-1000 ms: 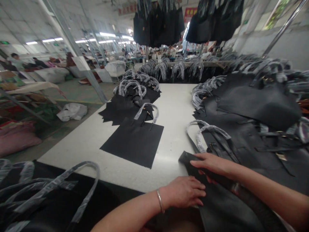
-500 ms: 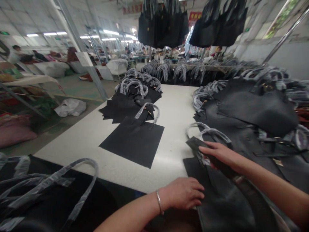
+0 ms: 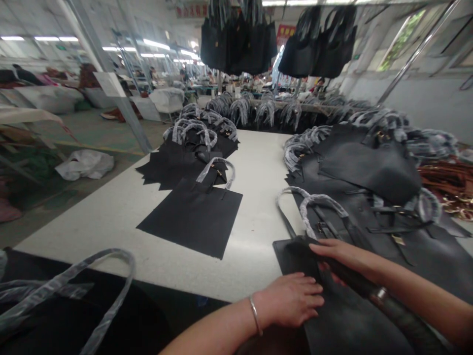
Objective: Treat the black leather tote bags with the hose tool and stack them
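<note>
Black leather-like bag (image 3: 354, 325) lay under the left hand (image 3: 293, 298), fingers parted, at the white counter's (image 3: 254, 246) edge; right hand (image 3: 343, 255) gripped a dark tube (image 3: 364, 286).

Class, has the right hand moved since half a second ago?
Yes: the right hand sits lower in view, slightly rightward, judged against the lone bag.

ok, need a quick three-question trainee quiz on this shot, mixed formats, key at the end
1. Multiple choice: which wrist wears the bangle? A) left B) right C) both

2. True or false: the right hand holds a dark, hose-like tool.

3. Fill in the blank: the fingers of the left hand rest at the edge of a black ____.

Key:
1. A
2. True
3. bag
</note>
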Tool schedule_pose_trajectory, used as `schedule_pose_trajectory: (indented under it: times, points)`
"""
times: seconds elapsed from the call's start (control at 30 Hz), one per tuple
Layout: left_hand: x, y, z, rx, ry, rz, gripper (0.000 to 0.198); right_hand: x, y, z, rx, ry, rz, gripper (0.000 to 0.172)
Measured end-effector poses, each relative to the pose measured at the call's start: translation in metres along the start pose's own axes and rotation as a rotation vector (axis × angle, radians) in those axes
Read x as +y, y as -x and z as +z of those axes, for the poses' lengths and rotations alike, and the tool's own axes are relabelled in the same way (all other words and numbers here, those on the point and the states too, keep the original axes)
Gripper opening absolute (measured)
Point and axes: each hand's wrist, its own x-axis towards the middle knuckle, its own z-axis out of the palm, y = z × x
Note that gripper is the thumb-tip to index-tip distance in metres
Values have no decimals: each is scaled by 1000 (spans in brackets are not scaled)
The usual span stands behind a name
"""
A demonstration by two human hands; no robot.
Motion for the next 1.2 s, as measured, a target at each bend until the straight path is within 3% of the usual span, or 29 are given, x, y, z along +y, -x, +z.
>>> schedule_pose_trajectory:
  times: [0.3, 0.53, 0.73, 0.9, 0.97, 1.07, 1.2]
  points:
    - [1, 0, -4, -10, 57, -34, 31, 6, 6, -8, -54, 48, 0, 45]
    - [2, 0, -3, -33, 81, -73, 32, -16, -11, 6, 109, 81, -189, 40]
    - [4, 0, -4, -24, 39, -45, 32, -16, 5, 23, -56, 101, -140, 49]
    - [3, -2, -4, -10, 52, -71, 30, -32, -17, 44, 69, 71, -237, 43]
    - [1, 0, -6, -5, 74, -104, 28, -38, -19, 34, 153, 52, -269, 47]
    - [-5, 4, -14, -4, 92, -151, 24, -36, 1, 2, 263, 19, -296, 53]
    - [-20, 4, -25, -1, 32, -252, 17, -3, 49, -38, 333, -16, -200, 48]
